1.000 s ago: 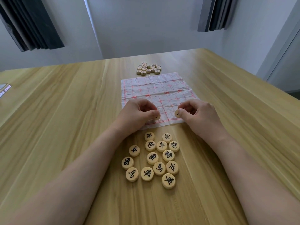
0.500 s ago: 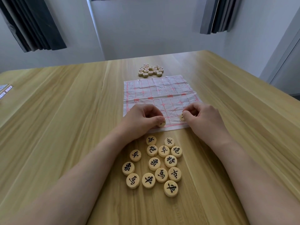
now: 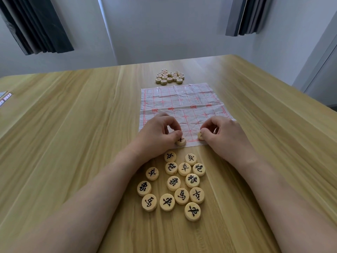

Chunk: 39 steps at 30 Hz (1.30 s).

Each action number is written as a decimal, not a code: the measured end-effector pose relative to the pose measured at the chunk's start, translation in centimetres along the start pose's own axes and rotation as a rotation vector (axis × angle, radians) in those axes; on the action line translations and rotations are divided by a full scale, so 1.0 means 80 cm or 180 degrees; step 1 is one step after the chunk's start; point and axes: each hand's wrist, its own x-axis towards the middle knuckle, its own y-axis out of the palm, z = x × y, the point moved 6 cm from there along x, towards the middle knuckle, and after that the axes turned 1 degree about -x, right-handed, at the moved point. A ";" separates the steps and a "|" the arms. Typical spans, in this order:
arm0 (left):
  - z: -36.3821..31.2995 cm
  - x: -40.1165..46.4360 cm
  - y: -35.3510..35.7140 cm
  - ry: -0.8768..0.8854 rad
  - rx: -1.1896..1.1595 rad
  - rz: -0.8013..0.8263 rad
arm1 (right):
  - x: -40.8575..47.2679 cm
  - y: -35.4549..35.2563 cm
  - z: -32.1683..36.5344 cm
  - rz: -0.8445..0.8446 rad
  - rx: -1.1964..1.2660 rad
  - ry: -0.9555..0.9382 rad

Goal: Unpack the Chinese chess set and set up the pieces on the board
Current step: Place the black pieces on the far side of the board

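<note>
A crumpled white sheet with a red grid, the board (image 3: pixel 182 101), lies flat on the wooden table. My left hand (image 3: pixel 156 133) pinches a round black-lettered piece (image 3: pixel 180 141) down at the board's near edge, left of centre. My right hand (image 3: pixel 221 133) pinches a second round piece (image 3: pixel 200 135) on the near edge a little to the right. Several black-lettered wooden pieces (image 3: pixel 175 183) lie face up in a loose group on the table between my forearms. Beyond the board's far edge sits a cluster of several red-lettered pieces (image 3: pixel 170 76).
The wooden table (image 3: pixel 73 134) stretches wide on both sides of the board. A small flat item (image 3: pixel 5 97) shows at the table's left edge. Walls with dark panels stand behind the table.
Both hands have stayed at the board's near edge with their pieces. The left piece now shows more from under the thumb, low on the edge line. The view has shifted slightly.
</note>
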 end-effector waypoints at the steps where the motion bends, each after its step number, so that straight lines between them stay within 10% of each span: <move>1: -0.001 -0.001 -0.002 0.0031 0.0033 -0.0046 | 0.000 0.000 0.000 0.0001 -0.0018 -0.0004; 39: 0.004 -0.013 -0.006 0.0220 0.0536 -0.0091 | 0.003 -0.007 -0.012 -0.0392 -0.0441 0.0174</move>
